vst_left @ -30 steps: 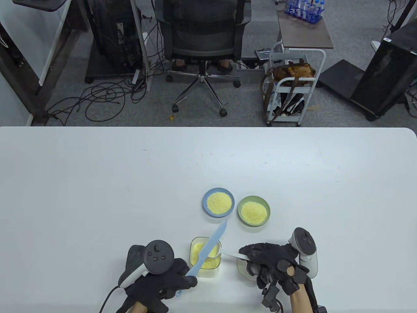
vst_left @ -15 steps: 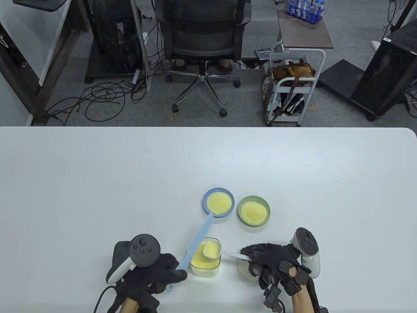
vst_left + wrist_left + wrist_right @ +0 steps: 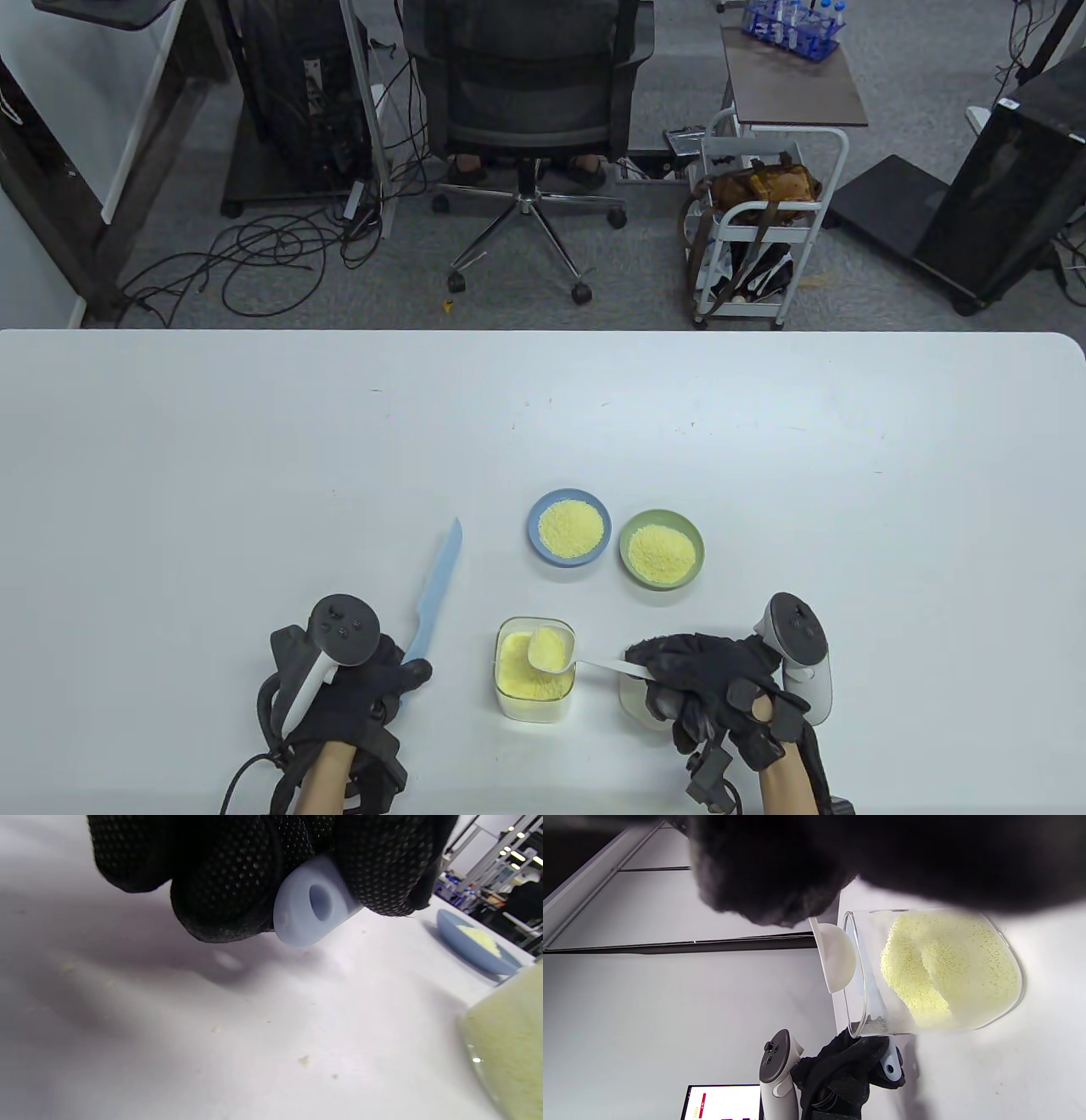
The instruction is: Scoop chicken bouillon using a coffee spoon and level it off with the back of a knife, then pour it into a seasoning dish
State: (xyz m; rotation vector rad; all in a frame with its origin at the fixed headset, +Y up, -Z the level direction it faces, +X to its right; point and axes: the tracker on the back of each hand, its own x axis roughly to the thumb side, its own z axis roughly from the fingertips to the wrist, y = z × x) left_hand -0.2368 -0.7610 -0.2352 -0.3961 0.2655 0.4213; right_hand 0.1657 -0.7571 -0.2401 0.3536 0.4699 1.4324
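A clear square container (image 3: 534,671) of yellow chicken bouillon stands near the front edge; it also fills the right wrist view (image 3: 937,971). My right hand (image 3: 691,679) grips the handle of a white coffee spoon (image 3: 551,649), whose bowl holds a level load of bouillon above the container. My left hand (image 3: 365,688) grips the handle of a light blue knife (image 3: 437,590). The blade points away from me, left of the container. The knife's handle end (image 3: 312,902) shows between my curled fingers, just above the table. A blue seasoning dish (image 3: 569,527) and a green one (image 3: 661,549) both hold bouillon.
Small crumbs of bouillon lie scattered on the white table (image 3: 303,1060). A white object (image 3: 632,700) sits partly hidden under my right hand. Beyond the table's far edge stand an office chair (image 3: 526,93) and a white cart (image 3: 764,229).
My left hand swept the knife off the container, moving left and toward me. The blade now points away over bare table. The spoon, uncovered, holds its load over the container; my right hand stayed put.
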